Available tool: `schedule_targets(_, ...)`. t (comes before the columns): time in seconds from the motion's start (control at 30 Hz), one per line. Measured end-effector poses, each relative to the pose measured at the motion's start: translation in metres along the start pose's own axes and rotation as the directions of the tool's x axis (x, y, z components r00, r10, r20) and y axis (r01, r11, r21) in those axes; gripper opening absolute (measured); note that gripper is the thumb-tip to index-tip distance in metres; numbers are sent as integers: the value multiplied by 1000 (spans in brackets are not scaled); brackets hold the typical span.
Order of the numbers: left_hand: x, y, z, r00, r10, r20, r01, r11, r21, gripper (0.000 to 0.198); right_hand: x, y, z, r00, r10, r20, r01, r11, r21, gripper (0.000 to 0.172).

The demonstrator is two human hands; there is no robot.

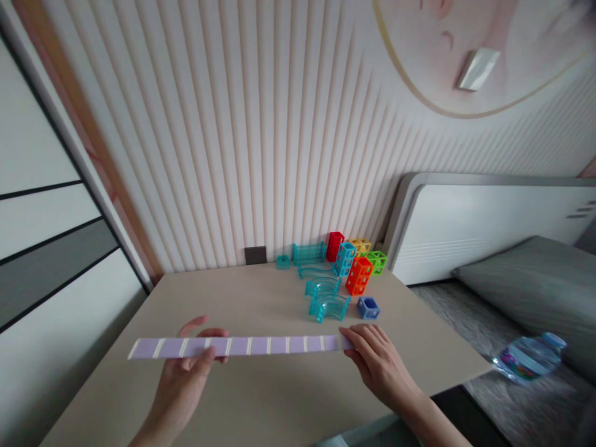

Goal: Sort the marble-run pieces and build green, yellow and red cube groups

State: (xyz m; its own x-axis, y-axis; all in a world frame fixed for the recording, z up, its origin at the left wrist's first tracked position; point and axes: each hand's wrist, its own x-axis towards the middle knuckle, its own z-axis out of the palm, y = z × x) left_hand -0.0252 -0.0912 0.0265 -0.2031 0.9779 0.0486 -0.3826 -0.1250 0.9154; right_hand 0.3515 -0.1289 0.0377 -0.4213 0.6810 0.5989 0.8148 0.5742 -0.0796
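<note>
A long flat lilac strip (261, 346) with pale cross lines is held level just above the beige table (261, 403). My left hand (189, 372) grips it from below near its left-middle, thumb over the front edge and fingers curled behind. My right hand (377, 360) pinches the strip's right end, fingers closed together on it. Beyond the strip lie teal curved track pieces (328, 307) and a small blue cube (369, 307).
Against the ribbed wall stand an orange block tower (359, 275), a blue tower (345, 258), a red block (334, 246), yellow and green cubes (376, 261). A bed with a grey pillow (535, 292) is on the right; a water bottle (528, 357) lies beside the table.
</note>
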Motion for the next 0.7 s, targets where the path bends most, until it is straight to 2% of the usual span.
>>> schedule_targets(0.13,-21,-10,-1,977,-168,131,155,982,106,49,-38,32,-33,998,61,11,-60,996,-68,27)
schedule_targets(0.2,-22,-14,0,933,-263,248,210,952,221,45,-54,46,-42,995,102,22,-99,989,-105,28)
schedule_targets(0.27,-19,-18,4,879,-329,346,201,913,356,46,-68,61,-47,989,138,58,-129,983,-133,30)
schedule_targets(0.33,-15,-21,13,845,-336,416,113,873,475,44,-81,76,-48,977,184,103,-167,973,-157,32)
schedule_targets(0.43,-8,-26,35,785,-313,535,-122,768,629,36,-99,100,-44,956,253,147,-221,954,-202,34)
schedule_targets(0.53,-2,-32,62,706,-266,656,-365,657,660,26,-111,124,-41,930,320,181,-272,930,-247,34)
schedule_targets(0.6,2,-38,78,673,-239,700,-457,609,648,23,-114,139,-39,916,353,190,-298,916,-268,34)
schedule_targets(0.7,8,-50,95,656,-222,721,-526,550,649,23,-114,161,-38,899,387,205,-321,901,-291,35)
